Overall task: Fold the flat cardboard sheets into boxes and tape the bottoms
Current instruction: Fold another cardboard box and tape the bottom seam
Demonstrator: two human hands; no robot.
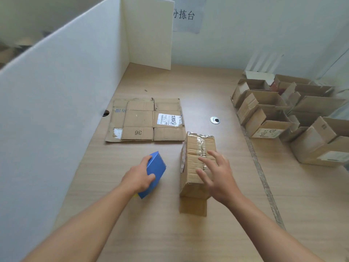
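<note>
A folded brown cardboard box [192, 163] stands upside down on the wooden table [151, 233], with clear tape along its bottom seam. My right hand [217, 176] lies on top of it with fingers spread and straight. My left hand [140, 177] grips a blue tape dispenser [155, 168] that rests on the table left of the box. A stack of flat cardboard sheets [145, 121] lies farther back, with a white shipping label on it.
Several assembled open boxes [294, 120] crowd the right side of the table. A white corrugated partition [62, 91] walls off the left and back. A round metal cable grommet [215, 120] sits in the tabletop right of the flat sheets.
</note>
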